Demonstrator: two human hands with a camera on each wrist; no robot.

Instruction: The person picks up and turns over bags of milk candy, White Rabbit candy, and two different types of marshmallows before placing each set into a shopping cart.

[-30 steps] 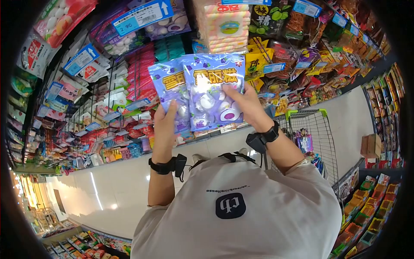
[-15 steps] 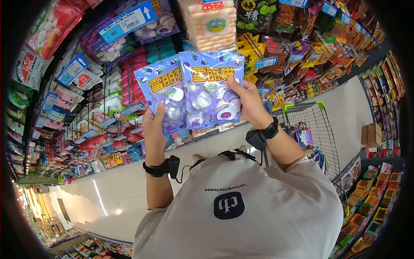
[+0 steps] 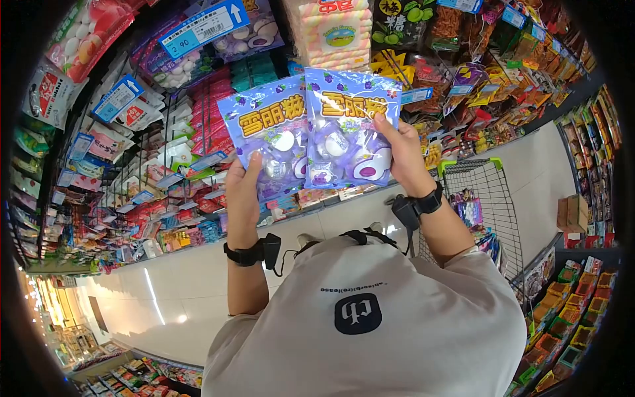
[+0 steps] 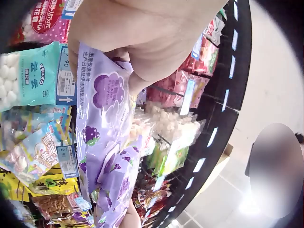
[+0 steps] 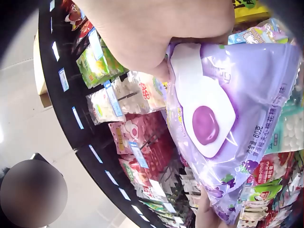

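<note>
Two purple snack bags with orange lettering are held side by side in front of the shelves. My left hand (image 3: 243, 180) grips the lower edge of the left bag (image 3: 268, 135), thumb on its front. My right hand (image 3: 400, 153) grips the right bag (image 3: 348, 129) from its right side, fingers across the front. The right bag overlaps the left one slightly. In the left wrist view the left bag (image 4: 107, 123) hangs below my palm. In the right wrist view the right bag (image 5: 228, 118) fills the frame under my hand.
Hanging racks of snack packs (image 3: 165, 152) with blue price tags (image 3: 202, 28) cover the wall ahead. A shopping cart (image 3: 479, 198) with green trim stands to my right, holding a few packs. More shelves (image 3: 569, 311) run along the right aisle. Pale tiled floor (image 3: 172, 291) lies below.
Both bags have shifted to the right and a little up. The left bag has tilted and shows more of its front beside the right one. Both hands keep their grip.
</note>
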